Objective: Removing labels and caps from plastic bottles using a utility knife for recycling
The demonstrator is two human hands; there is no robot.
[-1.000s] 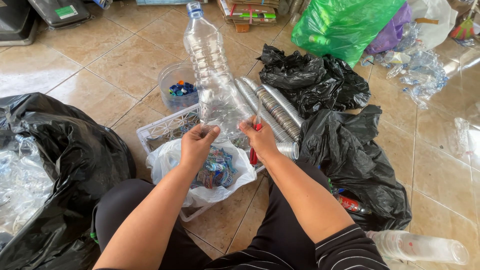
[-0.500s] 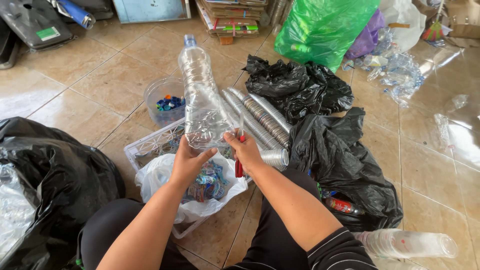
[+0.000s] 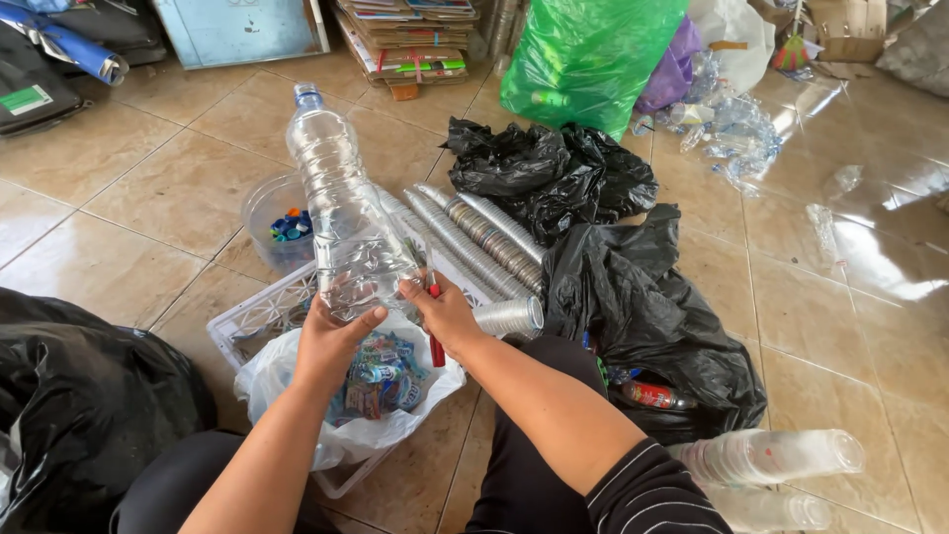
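**Both hands on a clear bottle above the label bag**

From the head view I see my left hand (image 3: pixel 331 341) cupped under the base of a large clear plastic bottle (image 3: pixel 346 213), fingers wrapped round its lower wall. My right hand (image 3: pixel 445 311) grips the same bottle at the base from the other side, and a slim red-handled tool (image 3: pixel 435 341) is pinched in that hand too; its blade end is hidden against the bottle, so I cannot tell what kind it is. The bottle is tilted, its blue-ringed neck pointing away from me and to the left.

Directly under my hands lies a white plastic bag (image 3: pixel 287 381) holding a heap of peeled colourful labels (image 3: pixel 381 381); the bag rests in a white slatted crate (image 3: pixel 262 316). Beyond the crate stands a clear tub (image 3: pixel 262 213) with bottle caps (image 3: pixel 290 225) in it. Rows of nested clear cups (image 3: pixel 484 247) lie just right of the bottle, one end close to my right wrist. Black bin bags (image 3: pixel 633 297) are piled to the right, another black bag (image 3: pixel 89 396) sits at my left knee, and a green bag (image 3: pixel 583 54) stands further back on the tiled floor (image 3: pixel 129 178)
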